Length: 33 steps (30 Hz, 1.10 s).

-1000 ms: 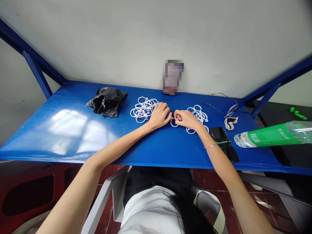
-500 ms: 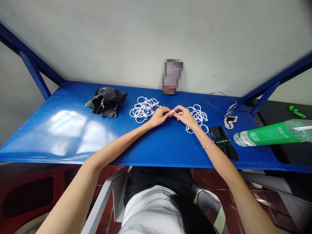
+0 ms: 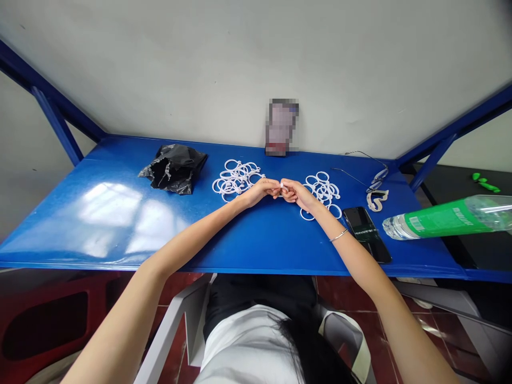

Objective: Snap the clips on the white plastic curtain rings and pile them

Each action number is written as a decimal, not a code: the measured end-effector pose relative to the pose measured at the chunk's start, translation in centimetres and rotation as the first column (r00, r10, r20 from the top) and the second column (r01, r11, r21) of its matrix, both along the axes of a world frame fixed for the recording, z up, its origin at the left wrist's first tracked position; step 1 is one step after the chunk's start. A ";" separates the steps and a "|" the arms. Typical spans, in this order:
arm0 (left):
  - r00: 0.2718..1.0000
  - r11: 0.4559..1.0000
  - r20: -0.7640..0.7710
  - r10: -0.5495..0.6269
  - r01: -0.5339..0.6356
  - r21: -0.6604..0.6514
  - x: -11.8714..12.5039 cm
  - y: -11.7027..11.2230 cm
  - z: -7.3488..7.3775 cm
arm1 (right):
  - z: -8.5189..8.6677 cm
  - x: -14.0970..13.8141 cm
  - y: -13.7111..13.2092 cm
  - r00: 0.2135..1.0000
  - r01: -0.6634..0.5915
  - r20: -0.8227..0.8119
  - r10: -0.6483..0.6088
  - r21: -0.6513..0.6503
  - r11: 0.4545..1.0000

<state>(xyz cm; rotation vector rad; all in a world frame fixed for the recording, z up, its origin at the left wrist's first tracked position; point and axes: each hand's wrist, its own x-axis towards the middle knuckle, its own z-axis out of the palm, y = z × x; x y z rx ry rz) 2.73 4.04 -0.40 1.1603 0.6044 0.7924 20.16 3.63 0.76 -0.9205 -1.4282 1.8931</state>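
Both hands meet over the middle of the table, fingertips almost touching. My left hand (image 3: pixel 264 191) is closed in a pinch, and so is my right hand (image 3: pixel 296 194). Between them they grip a white plastic ring (image 3: pixel 282 185), mostly covered by the fingers so that only a small white bit shows. Close to my left hand lies a pile of white plastic rings (image 3: pixel 233 178), each with a small knob. Beside my right wrist a second group of similar rings (image 3: pixel 326 190) lies spread out, partly behind the forearm.
A crumpled black plastic bag (image 3: pixel 176 166) lies left on the blue table (image 3: pixel 232 248). A pixelated upright object (image 3: pixel 282 125) leans on the wall. On the right are eyeglasses (image 3: pixel 377 178), a white strap-like item (image 3: pixel 378 200), a dark phone (image 3: pixel 367 234) and a green-labelled bottle (image 3: pixel 448 217).
The fingers of both hands have curled in more tightly around the small white piece. My right hand has dropped slightly and moved a little left, showing more of the right-hand rings.
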 end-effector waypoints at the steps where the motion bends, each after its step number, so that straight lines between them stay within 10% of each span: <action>1: 1.000 1.000 0.000 0.004 -0.004 -0.001 0.0 -0.1 0.1 | 0.0 -0.1 0.0 1.000 0.000 0.004 0.000 0.013 1.000; 33: 0.997 0.996 0.068 0.028 -0.022 -0.083 0.6 -0.5 0.4 | -0.4 -0.8 0.1 0.999 0.003 -0.037 -0.003 0.005 1.000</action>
